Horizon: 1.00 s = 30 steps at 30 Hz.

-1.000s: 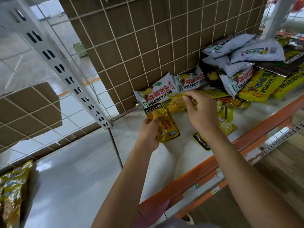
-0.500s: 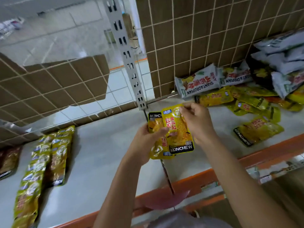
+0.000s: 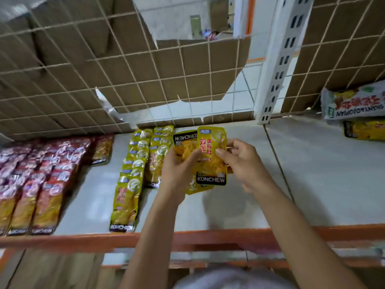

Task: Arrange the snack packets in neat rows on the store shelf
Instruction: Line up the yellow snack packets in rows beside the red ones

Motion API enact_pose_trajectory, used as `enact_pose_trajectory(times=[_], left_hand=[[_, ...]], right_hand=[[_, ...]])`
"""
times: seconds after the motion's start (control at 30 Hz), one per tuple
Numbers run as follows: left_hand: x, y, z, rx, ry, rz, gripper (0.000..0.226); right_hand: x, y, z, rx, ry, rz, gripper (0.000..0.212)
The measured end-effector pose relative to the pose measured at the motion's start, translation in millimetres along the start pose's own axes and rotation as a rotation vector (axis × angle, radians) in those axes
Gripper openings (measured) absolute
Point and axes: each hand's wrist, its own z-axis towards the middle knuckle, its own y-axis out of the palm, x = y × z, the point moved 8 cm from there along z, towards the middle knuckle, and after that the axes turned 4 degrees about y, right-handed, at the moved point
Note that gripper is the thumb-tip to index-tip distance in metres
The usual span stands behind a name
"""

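Observation:
Two yellow Konchew snack packets [image 3: 211, 161] are held together above the white shelf [image 3: 312, 174], one upright in front, one upside down behind it. My left hand [image 3: 177, 170] grips them from the left, thumb across the front. My right hand [image 3: 243, 161] pinches their right edge. Just left of my hands, two rows of yellow-green packets [image 3: 135, 174] lie overlapped from back to front on the shelf.
Rows of red and orange packets [image 3: 37, 180] fill the shelf's left part. A white packet [image 3: 354, 103] and a yellow one [image 3: 364, 130] lie at the far right. A wire grid with cardboard [image 3: 104, 69] backs the shelf, with a white upright post [image 3: 277, 69]. An orange rail [image 3: 208, 236] edges the front.
My view and both hands have shifted left along the shelf with the two yellow packets, away from the loose pile at the right. The arranged rows now lie beside my hands.

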Motion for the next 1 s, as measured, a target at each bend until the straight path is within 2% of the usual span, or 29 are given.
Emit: enact_pose_trajectory(times=[0.07, 0.17, 0.3, 0.43, 0.5, 0.73, 0.87, 0.93, 1.0], left_hand=[[-0.8, -33.4, 3.1, 0.068, 0.011, -0.006, 0.013], [-0.2, -89.5, 6.7, 0.203, 0.021, -0.022, 0.024], [8.4, -150.2, 7.9, 0.312, 0.084, 0.007, 0.023], [3.3, -184.1, 11.9, 0.379, 0.068, -0.040, 0.004], [1.8, -191.3, 14.6, 0.380, 0.058, -0.025, 0.002], [1.6, -190.4, 22.2, 0.275, 0.071, 0.023, 0.009], [2.1, -180.6, 22.2, 0.203, 0.047, -0.015, 0.032], [-0.9, -175.6, 22.8, 0.185, 0.004, -0.092, 0.025], [-5.6, -170.9, 22.9, 0.179, -0.062, -0.185, 0.014]], right_hand=[[5.8, 23.3, 2.0, -0.014, 0.026, 0.020, 0.012], [12.5, 49.4, 4.7, 0.005, 0.043, 0.035, 0.015], [30.6, 83.7, 8.0, 0.008, 0.072, -0.123, 0.019], [50.5, 115.7, 7.3, 0.011, 0.074, -0.314, 0.013], [51.4, 124.0, 5.1, 0.050, 0.053, -0.402, 0.010], [40.0, 134.1, 2.5, 0.162, -0.004, -0.682, 0.023], [35.6, 133.2, 2.3, 0.191, -0.013, -0.761, 0.025], [33.7, 130.5, 1.2, 0.222, -0.021, -0.815, 0.030], [24.4, 129.1, -4.6, 0.286, -0.128, -0.794, 0.029]])
